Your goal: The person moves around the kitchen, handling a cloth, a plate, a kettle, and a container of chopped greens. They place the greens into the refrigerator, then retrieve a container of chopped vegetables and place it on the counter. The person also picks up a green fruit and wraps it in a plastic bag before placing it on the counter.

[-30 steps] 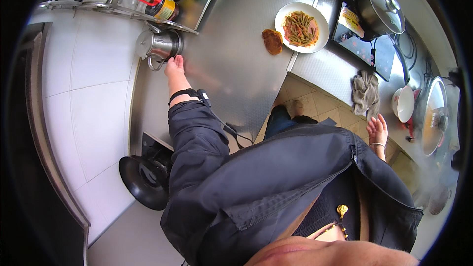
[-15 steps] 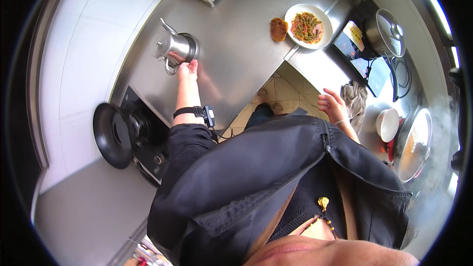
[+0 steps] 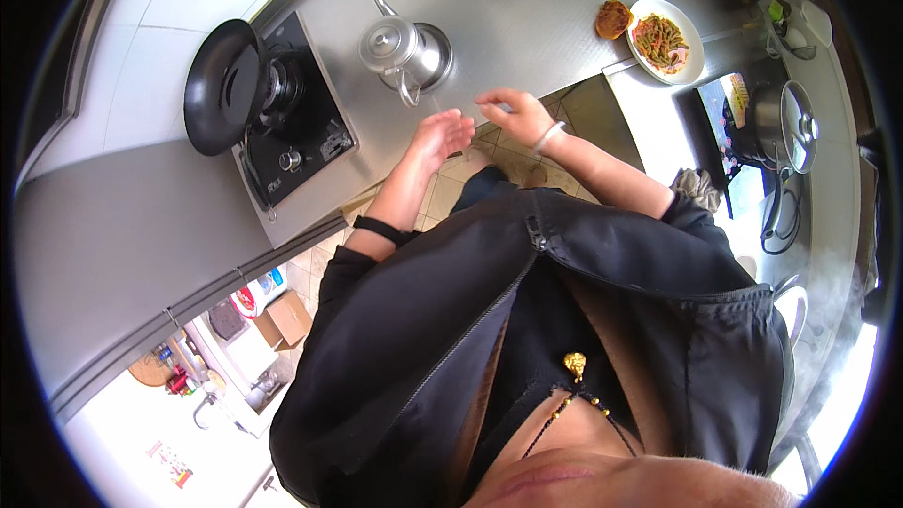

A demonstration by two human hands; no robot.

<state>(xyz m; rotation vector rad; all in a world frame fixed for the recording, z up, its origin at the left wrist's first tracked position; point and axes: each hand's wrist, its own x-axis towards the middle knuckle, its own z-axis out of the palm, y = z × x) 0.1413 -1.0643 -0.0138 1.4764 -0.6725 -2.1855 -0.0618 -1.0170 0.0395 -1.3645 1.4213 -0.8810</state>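
Note:
My left hand [image 3: 444, 136] is held just off the counter's front edge, palm turned up, fingers stretched out and holding nothing. Close beside it on the right, my right hand [image 3: 515, 118] hovers with its fingers loosely apart, also with nothing in it. The two hands do not seem to touch. Behind them a silver metal kettle [image 3: 390, 45] with a lid, spout and handle stands on the steel counter [image 3: 513, 28]. A round metal piece [image 3: 435, 58] shows at its right side, partly hidden by it.
At left a black frying pan [image 3: 221, 85] sits over a black gas stove [image 3: 310, 132]. To the right are a white plate [image 3: 691, 61] of green beans, a browned flat bread [image 3: 613, 19], a grey cloth [image 3: 696, 190] and a lidded pot [image 3: 788, 127]. Steam rises at far right.
My left hand has come away from the kettle, where it was at the handle. My right hand has moved left, close to it. The view has swung toward the stove.

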